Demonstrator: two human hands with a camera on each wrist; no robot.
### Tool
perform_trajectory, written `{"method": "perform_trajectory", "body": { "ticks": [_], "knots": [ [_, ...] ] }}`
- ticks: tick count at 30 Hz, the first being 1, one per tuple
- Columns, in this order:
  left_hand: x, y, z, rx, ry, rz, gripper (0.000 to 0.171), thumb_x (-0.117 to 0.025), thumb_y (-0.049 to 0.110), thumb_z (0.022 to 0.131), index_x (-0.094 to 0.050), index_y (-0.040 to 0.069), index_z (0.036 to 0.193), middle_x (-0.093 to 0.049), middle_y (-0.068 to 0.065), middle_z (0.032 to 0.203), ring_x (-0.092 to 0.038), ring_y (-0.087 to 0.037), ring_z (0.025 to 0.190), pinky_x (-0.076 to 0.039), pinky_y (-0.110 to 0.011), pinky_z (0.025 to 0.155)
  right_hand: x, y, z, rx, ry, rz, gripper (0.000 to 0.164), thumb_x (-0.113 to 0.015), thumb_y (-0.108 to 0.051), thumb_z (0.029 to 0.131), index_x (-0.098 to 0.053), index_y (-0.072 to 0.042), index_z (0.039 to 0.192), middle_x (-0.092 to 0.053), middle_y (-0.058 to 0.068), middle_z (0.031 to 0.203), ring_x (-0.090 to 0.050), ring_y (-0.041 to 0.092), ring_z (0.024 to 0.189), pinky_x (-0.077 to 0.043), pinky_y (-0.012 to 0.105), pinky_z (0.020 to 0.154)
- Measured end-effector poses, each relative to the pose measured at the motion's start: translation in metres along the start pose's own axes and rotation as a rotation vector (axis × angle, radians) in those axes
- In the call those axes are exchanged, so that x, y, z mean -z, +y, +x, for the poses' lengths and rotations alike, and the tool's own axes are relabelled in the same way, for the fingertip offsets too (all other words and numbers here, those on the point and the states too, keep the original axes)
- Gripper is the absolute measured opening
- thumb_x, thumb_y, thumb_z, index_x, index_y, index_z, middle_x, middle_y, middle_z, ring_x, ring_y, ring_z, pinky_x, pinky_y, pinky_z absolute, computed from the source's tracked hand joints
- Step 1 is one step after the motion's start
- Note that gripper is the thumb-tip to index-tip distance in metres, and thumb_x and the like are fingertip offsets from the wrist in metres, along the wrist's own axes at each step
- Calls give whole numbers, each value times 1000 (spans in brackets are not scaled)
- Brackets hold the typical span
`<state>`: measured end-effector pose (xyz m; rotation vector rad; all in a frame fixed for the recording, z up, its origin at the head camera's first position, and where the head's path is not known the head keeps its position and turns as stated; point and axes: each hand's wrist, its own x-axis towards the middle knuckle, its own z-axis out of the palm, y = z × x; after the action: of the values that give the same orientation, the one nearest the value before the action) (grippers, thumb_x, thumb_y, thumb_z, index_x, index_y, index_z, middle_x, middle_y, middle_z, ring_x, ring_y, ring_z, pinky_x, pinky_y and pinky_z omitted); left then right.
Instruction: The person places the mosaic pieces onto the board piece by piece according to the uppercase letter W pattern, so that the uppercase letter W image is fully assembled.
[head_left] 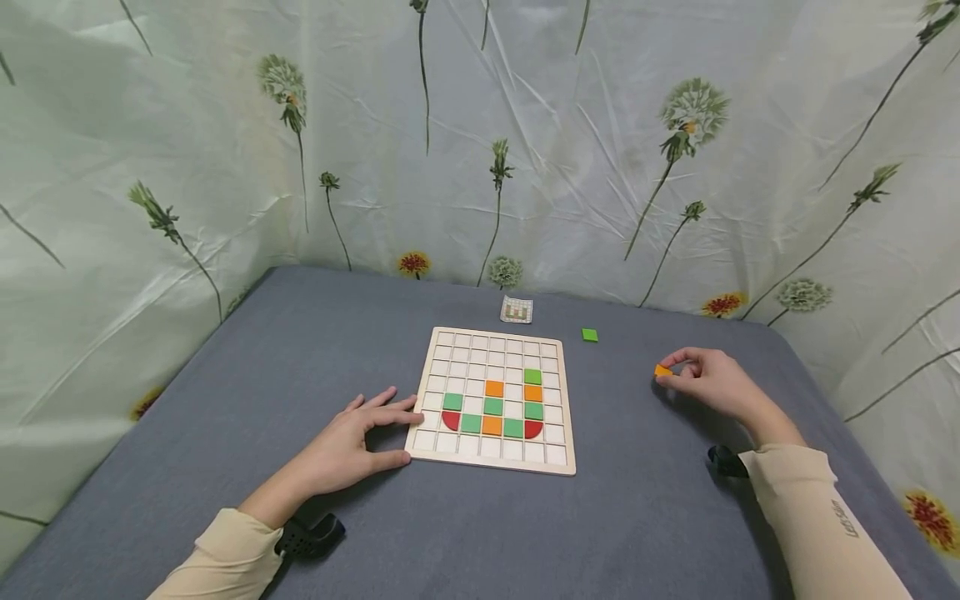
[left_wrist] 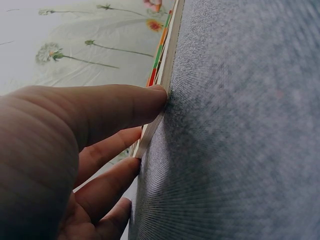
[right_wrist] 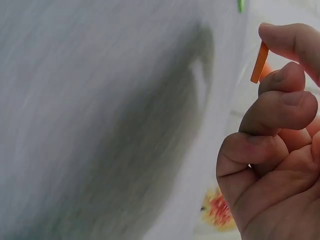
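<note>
A wooden grid board lies on the blue-grey cloth, with green, orange and red tiles set in several of its squares. My left hand rests at the board's left edge, fingers spread; in the left wrist view the thumb touches the board's side. Off to the right of the board, my right hand pinches an orange tile between thumb and fingers. The right wrist view shows that orange tile edge-on, held above the cloth, with the other fingers curled in.
A loose green tile lies beyond the board's right corner. Behind the board is a small card printed with a grid pattern. A flowered curtain hangs along the far side and both flanks of the table.
</note>
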<state>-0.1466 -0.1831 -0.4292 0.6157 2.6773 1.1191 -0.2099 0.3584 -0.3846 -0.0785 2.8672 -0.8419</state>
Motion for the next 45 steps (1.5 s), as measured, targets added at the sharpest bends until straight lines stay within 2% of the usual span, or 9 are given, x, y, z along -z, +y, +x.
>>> {"method": "perform_trajectory", "body": {
  "ticks": [15, 28, 45],
  "knots": [
    [-2, 0, 1, -3, 5, 11, 50, -88, 26, 89, -75, 24, 137, -55, -2, 164, -30, -41, 164, -9, -74, 131, -22, -57, 26, 111, -9, 56, 36, -79, -33, 98, -72, -5, 121, -56, -2, 70, -44, 12, 60, -36, 28, 58],
    [-1, 0, 1, 9, 0, 4, 50, -88, 25, 89, -75, 25, 137, -55, -2, 164, -29, -40, 165, -8, -73, 131, -46, -103, 44, 181, -84, 107, 30, -80, -26, 97, -73, -8, 119, -49, -4, 66, -37, 12, 57, -33, 25, 55],
    [1, 0, 0, -3, 3, 12, 49, -88, 27, 90, -75, 24, 137, -54, -3, 164, -29, -42, 164, -9, -75, 130, -76, -155, 59, 300, -179, 110, 29, -83, -25, 94, -75, -9, 117, -46, -4, 64, -41, 14, 59, -36, 25, 58]
  ]
}}
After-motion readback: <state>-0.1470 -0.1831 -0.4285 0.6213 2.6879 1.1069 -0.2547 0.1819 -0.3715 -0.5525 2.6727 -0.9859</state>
